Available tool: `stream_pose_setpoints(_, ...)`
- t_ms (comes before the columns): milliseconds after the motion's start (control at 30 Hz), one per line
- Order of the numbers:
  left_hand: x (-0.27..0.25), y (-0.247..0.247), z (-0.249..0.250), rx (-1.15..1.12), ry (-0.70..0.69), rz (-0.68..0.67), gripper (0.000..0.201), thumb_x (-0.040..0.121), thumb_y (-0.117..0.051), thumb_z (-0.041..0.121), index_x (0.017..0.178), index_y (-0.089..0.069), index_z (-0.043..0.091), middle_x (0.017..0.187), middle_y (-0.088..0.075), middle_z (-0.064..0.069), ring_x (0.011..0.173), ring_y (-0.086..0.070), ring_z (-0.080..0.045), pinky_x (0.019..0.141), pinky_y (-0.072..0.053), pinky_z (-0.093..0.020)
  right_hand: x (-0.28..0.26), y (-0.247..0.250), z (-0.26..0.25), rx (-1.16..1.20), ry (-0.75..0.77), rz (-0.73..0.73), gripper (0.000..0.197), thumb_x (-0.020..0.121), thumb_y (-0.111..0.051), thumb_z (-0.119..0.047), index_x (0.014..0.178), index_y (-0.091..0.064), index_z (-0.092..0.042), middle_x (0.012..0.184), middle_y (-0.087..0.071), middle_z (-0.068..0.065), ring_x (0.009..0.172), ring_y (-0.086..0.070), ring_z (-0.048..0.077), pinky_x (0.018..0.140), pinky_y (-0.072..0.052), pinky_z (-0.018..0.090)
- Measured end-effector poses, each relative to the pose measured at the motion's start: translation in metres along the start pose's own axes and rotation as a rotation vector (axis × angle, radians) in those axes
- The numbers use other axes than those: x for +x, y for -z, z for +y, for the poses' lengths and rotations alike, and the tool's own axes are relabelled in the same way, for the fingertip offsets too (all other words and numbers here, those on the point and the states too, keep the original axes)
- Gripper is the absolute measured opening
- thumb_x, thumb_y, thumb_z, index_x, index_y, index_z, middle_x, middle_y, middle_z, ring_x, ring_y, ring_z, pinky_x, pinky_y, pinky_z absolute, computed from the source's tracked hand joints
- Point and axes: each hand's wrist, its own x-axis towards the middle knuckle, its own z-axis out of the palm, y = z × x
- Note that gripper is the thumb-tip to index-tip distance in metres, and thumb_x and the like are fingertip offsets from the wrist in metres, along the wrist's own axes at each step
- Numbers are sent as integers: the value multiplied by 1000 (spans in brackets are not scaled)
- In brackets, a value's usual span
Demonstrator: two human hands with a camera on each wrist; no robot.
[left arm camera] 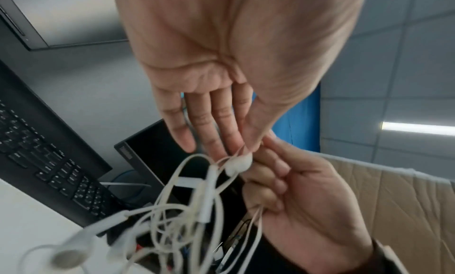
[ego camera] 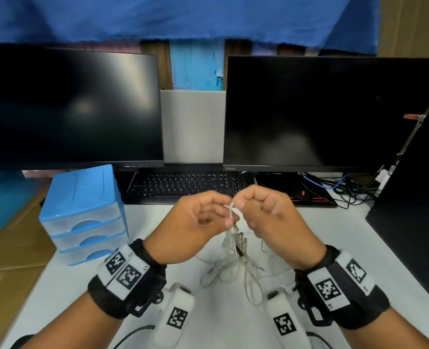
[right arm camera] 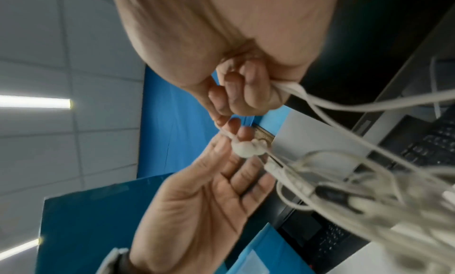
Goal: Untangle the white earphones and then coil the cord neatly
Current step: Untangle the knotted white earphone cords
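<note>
The white earphones (ego camera: 236,258) hang as a tangled bunch of cords above the white table (ego camera: 339,250), between my two raised hands. My left hand (ego camera: 227,212) pinches a strand between thumb and forefinger at a small white lump (left arm camera: 240,164) in the cord; its other fingers lie fairly straight. My right hand (ego camera: 244,214) has its fingers curled round several strands (right arm camera: 290,87) and its fingertips meet the left hand at the lump (right arm camera: 246,148). An earbud (left arm camera: 71,256) dangles low in the left wrist view. The loops (right arm camera: 344,181) below are blurred.
A black keyboard (ego camera: 188,185) lies just beyond the hands, with two dark monitors (ego camera: 70,109) (ego camera: 321,112) behind it. A blue drawer unit (ego camera: 82,212) stands at the left. Loose cables (ego camera: 346,185) lie at the back right, and a dark panel (ego camera: 409,197) lines the right edge.
</note>
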Motion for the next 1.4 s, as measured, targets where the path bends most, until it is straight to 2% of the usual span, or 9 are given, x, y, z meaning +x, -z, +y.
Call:
stream_pose_setpoints(233, -2, 9, -7, -8, 71, -86, 27, 81, -63, -1, 90, -74, 22, 80, -71, 3, 71, -59, -18, 66, -48, -23, 9, 18, -8, 298, -137, 197, 20, 98, -45, -3, 83, -56, -11, 56, -38, 1, 52, -21, 15, 47, -12, 27)
stream_pose_setpoints(433, 0, 19, -19, 540, 181, -28, 33, 82, -60, 1, 91, -68, 31, 86, -66, 11, 65, -56, -4, 59, -46, -15, 6, 25, -17, 338, -98, 94, 21, 99, -45, -11, 80, -55, -12, 62, -46, 1, 50, -33, 10, 46, -19, 24)
stream_pose_setpoints(633, 3, -11, -4, -139, -10, -14, 24, 83, -75, 12, 105, -68, 9, 101, -74, -6, 93, -71, -22, 87, -56, -34, 3, 13, -11, 235, -119, -19, 16, 99, -48, -11, 86, -57, -9, 70, -59, 4, 52, -41, 10, 41, -26, 18)
stream_pose_setpoints(733, 2, -22, -12, -154, -17, -12, 16, 86, -71, 7, 100, -68, 1, 94, -75, -14, 87, -71, -31, 87, -56, -42, 1, 12, -14, 283, -98, -47, 12, 94, -51, -17, 89, -55, -7, 73, -61, 7, 52, -44, 11, 41, -26, 19)
stream_pose_setpoints(900, 0, -17, -32, 17, 67, -64, 7, 82, -76, 23, 89, -75, 26, 79, -69, 3, 69, -56, -8, 67, -44, -18, 1, 27, -30, 434, -6, -9, 11, 91, -49, -18, 85, -53, -9, 70, -61, 4, 55, -49, 13, 43, -28, 22)
stream_pose_setpoints(1033, -1, -21, -28, 110, 57, -192, 28, 76, -66, 58, 101, -70, 46, 103, -67, 10, 91, -62, -6, 81, -46, -21, 0, 25, -29, 459, 4, -57, 11, 92, -53, -19, 88, -55, -9, 71, -61, 7, 62, -53, 16, 44, -36, 22)
stream_pose_setpoints(1133, -3, -27, -23, -6, 43, -198, 29, 80, -69, 48, 104, -71, 32, 106, -72, 6, 96, -66, -11, 93, -50, -37, -2, 17, -24, 447, -20, -115, 16, 93, -51, -21, 91, -56, -5, 73, -62, 12, 64, -58, 15, 46, -40, 25)
stream_pose_setpoints(1267, -3, -28, -27, -37, 52, -100, 15, 87, -71, 18, 99, -76, 11, 93, -77, 3, 86, -70, -11, 82, -54, -25, -1, 16, -25, 447, 14, -82, 15, 94, -51, -20, 92, -54, -6, 75, -64, 9, 72, -65, 18, 49, -45, 24)
stream_pose_setpoints(1400, 0, -14, -27, -139, 91, -68, 27, 85, -60, 29, 101, -75, 14, 97, -77, 7, 94, -70, -3, 81, -50, -15, 2, 30, -31, 476, 56, 64, 12, 93, -47, -19, 89, -53, -9, 72, -62, 5, 72, -65, 17, 51, -45, 24)
